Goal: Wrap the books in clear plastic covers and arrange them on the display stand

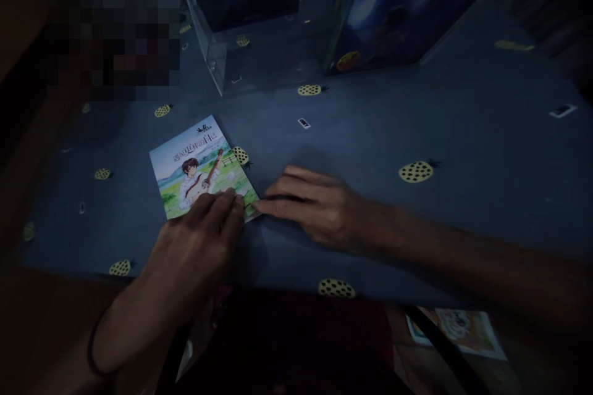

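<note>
- head view, dim light; clock positions read from picture centre unless noted
- booklet [199,163] lies flat at 9 o'clock, on blue-grey tablecloth [365,136], turned a bit; front cover up
- cover: drawn figure with dark hair and white top playing a guitar, green field, pale blue sky, chinese title toward its top
- left hand [197,231] at 8 o'clock, back of hand up, over booklet's lower part; fingers nearly straight, close together, tips resting on the cover; thumb hidden, so can't tell if it grips
- thin dark band [91,345] round left wrist
- right hand [319,203] just off centre toward 5 o'clock, reaching in from 4 o'clock; fingers bunched, narrow, slightly bent, tips at booklet's lower corner (4 o'clock of the booklet); can't tell whether they pinch it or only touch
- tablecloth print: yellow pineapples with dark spots, plus small black-and-white label shapes
- one pineapple [240,155] partly under booklet's edge
- clear stand [215,65] at 11 o'clock, well apart from both hands
- dark blue upright item [393,12] at 1 o'clock, print too dark to read
- pixelated patch [113,37] at 10 o'clock, content hidden
- colourful printed sheet [467,330] at 4 o'clock, below table edge
- dark red cloth [352,327] at 6 o'clock, in shadow
</note>
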### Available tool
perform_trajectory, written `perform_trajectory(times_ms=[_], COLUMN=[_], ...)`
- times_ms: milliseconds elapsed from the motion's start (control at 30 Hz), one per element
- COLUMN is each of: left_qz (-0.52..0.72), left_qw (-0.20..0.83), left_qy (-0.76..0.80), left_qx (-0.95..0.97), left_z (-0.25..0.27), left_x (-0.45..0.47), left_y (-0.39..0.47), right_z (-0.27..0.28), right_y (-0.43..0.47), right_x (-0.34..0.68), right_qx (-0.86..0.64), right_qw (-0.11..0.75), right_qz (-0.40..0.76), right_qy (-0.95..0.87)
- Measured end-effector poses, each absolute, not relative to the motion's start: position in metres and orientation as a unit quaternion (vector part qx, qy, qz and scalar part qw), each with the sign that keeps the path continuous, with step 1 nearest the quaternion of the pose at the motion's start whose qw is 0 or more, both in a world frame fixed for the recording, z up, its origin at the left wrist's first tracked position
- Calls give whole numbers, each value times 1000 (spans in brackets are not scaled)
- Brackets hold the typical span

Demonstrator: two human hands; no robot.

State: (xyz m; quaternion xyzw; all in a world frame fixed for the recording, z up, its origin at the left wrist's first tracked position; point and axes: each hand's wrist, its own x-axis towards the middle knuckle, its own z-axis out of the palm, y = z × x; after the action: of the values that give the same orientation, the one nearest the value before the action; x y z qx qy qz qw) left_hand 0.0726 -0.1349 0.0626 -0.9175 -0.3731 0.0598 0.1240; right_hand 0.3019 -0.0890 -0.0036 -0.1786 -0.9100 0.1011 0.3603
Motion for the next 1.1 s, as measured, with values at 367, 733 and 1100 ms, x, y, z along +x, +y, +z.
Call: perform_trajectory(times_ms=[367,733,1100], left_qz=[47,43,79], left_qw=[128,89,95], left_qy=[-367,-401,-503], left_qx=[-920,-911,-855], left_z=[64,52,53], left_x=[72,66,48], left_y=[-133,-139,-64], right_z=[-1,3,0], right_y=[-90,-96,-99], right_x=[301,300,303], right_qx=[-181,-198,-181], right_qw=[294,267,259], right_qz=[69,47,48], right_qy=[-936,-942,-947])
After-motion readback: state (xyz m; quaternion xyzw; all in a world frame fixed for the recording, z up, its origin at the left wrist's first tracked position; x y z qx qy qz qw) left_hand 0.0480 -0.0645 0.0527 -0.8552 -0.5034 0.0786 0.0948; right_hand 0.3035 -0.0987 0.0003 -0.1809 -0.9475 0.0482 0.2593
